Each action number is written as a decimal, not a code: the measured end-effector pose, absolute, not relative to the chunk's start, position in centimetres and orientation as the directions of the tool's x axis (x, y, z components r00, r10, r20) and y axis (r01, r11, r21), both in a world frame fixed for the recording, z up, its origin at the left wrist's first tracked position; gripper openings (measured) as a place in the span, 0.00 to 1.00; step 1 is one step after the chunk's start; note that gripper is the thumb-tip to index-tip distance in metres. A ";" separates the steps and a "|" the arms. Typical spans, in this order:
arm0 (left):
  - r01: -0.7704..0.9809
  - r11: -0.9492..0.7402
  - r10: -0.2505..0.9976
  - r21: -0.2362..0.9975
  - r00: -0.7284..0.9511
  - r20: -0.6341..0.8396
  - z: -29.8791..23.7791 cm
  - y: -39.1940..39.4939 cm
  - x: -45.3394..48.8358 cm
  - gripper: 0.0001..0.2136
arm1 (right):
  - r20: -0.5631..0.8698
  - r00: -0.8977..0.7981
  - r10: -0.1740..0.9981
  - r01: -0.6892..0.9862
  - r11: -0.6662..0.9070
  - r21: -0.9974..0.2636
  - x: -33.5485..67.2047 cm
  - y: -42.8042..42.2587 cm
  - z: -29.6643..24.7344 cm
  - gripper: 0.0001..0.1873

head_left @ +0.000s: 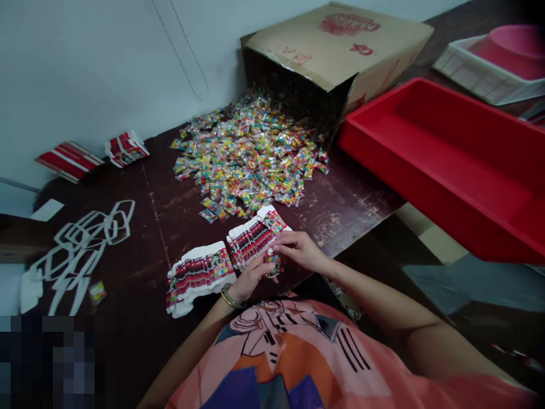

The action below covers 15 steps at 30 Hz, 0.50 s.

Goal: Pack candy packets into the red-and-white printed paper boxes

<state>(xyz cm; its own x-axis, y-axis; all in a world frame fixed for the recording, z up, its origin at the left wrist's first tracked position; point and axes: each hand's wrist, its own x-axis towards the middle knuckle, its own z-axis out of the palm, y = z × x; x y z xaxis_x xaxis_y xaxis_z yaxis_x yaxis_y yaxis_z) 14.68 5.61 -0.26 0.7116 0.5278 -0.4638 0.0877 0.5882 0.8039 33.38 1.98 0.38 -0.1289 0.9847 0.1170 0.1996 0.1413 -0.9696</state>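
Observation:
Close to my body, my left hand [254,275] is closed around a small printed carton [273,264] with a colourful face. The fingers of my right hand [300,250] pinch at the top end of this same carton. Just beyond my hands lies a row of overlapping flat cartons [251,241], red and black with white flaps. A second fanned row of cartons [198,272] rests to the left of my wrist. Farther back spreads a big heap of small clear packets of coloured candy [251,153].
An open cardboard box [340,42] lies on its side behind the heap. To the right sits a red tray [443,170], with a white crate [464,71] beyond. Bundled cartons [126,149], white strap loops [85,238] and a single packet [97,292] are on the left.

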 end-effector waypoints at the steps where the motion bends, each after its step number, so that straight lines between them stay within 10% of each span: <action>1: 0.108 0.600 0.521 0.793 0.700 -0.489 -0.2 5.5 14.5 0.18 | 0.145 -0.154 0.977 0.222 0.177 -0.959 33.2 2.0 0.1 0.14; 9: 0.121 0.709 0.352 0.695 0.793 -0.497 0.9 5.5 15.2 0.25 | 0.072 -0.253 0.965 0.300 0.149 -0.942 36.2 -0.4 1.6 0.14; 15: 0.185 0.569 0.503 0.801 0.693 -0.517 0.6 7.8 14.8 0.20 | -0.008 -0.365 0.931 0.546 0.207 -0.812 40.3 1.2 0.9 0.13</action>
<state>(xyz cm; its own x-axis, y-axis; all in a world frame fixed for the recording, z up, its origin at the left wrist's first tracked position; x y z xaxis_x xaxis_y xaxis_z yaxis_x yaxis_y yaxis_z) 14.80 7.81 0.64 0.6926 0.5029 -0.5172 0.1854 0.5688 0.8013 40.29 1.20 0.94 -0.3648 0.9311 -0.0075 0.5461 0.2073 -0.8117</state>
